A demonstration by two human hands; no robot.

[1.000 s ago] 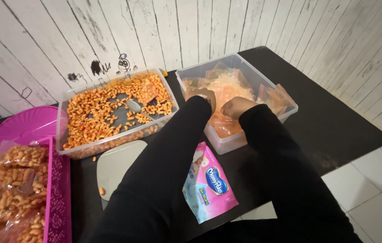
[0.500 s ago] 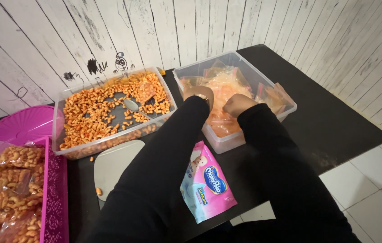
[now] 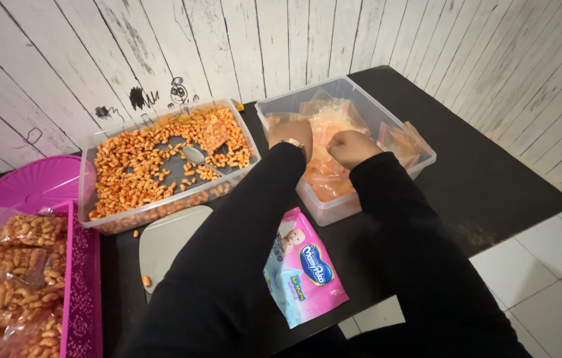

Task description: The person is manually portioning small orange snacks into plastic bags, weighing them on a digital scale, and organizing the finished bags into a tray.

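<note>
While both my sleeves reach over the table (image 3: 493,179), my left hand (image 3: 290,134) and right hand (image 3: 351,147) sit closed among orange plastic bags (image 3: 327,126) inside the clear tub (image 3: 360,202); whether either grips one, I cannot tell.

A flat pink and light-blue packet (image 3: 304,270) with a dark-blue oval label lies on the dark desk (image 3: 486,179) near the middle, between the two black sleeves. Far right of it, a clear plastic tub (image 3: 360,199) holds a heap of small empty clear bags with orange-red edges (image 3: 334,122). At the near left, filled clear bags of orange-brown snacks (image 3: 12,278) are piled in a magenta tray (image 3: 82,292).
</note>
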